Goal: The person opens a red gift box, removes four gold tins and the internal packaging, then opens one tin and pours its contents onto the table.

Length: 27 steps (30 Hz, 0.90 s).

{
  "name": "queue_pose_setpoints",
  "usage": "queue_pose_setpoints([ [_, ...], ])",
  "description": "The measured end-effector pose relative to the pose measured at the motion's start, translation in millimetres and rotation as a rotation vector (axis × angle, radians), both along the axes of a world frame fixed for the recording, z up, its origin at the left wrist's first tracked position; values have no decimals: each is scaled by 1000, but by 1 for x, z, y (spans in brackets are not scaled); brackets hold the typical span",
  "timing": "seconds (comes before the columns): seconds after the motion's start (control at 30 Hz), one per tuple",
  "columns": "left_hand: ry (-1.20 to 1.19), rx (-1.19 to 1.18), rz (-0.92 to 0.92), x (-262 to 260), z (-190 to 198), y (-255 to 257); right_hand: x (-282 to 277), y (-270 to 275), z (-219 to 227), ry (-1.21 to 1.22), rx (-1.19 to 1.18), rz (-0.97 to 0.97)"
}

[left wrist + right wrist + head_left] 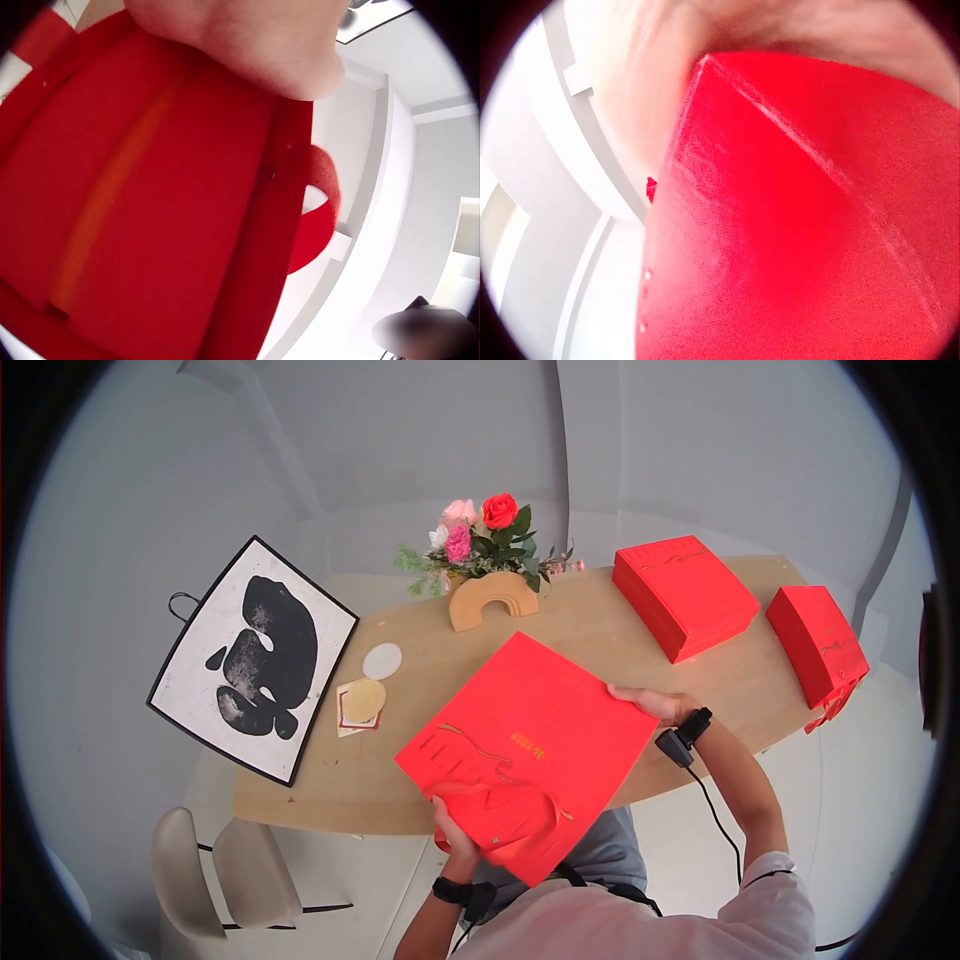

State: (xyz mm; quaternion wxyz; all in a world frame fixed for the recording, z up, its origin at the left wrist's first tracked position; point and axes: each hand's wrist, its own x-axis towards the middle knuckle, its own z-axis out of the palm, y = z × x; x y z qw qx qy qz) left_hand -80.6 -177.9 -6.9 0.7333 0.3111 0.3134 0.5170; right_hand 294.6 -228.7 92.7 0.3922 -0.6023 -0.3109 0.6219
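Observation:
A large red bag or box point(560, 710) with small gold lettering and a red strap is held tilted over the table's front edge. My left hand point(458, 838) grips its lower left side, thumb on the face. At its upper right corner my right hand point(655, 703) holds the edge. In the left wrist view the hand point(247, 45) lies over the red side point(202, 187), which has an orange strip, with a strap loop point(322, 217) beside it. The right wrist view shows the hand point(780, 30) against a red corner point(780, 225); its fingertips are hidden.
On the wooden table point(400, 790) stand a red box point(690, 595), a smaller red box point(815, 640) and flowers point(480, 545) in an arch-shaped holder point(490, 600). A black-and-white picture panel point(255, 660) leans at left, near round discs point(382, 661). Chairs point(250, 870) stand front left.

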Motion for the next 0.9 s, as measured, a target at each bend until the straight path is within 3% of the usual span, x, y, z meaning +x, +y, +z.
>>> queue_pose_setpoints([
  [0.07, -100, -112, -22, 3, 1, 7, -3, -1, 1, 27, -11, -19],
  [0.3, -102, -127, -47, -5, -2, 15, -12, -7, 10, 60, -89, 13],
  [0.47, 49, 19, -150, -24, -2, -10, -23, -22, 33, -152, -90, 55],
  [0.63, 71, 97, -143, -68, 13, -59, -25, -42, 18, -55, -106, 121],
  [0.7, 89, -88, -114, -105, -7, -77, -30, -49, 21, -26, -98, 143],
  [0.73, 131, -234, -79, -130, -27, -92, -36, -52, 29, -133, -100, 147],
  [0.8, 287, -340, -181, -191, -120, -123, -42, -54, 31, -240, -107, 168],
  [0.83, 151, -343, -249, -172, -105, -142, -42, -54, 29, -215, -73, 157],
  [0.9, 167, -355, -257, -174, -104, -151, -44, -53, 25, -191, -41, 162],
])
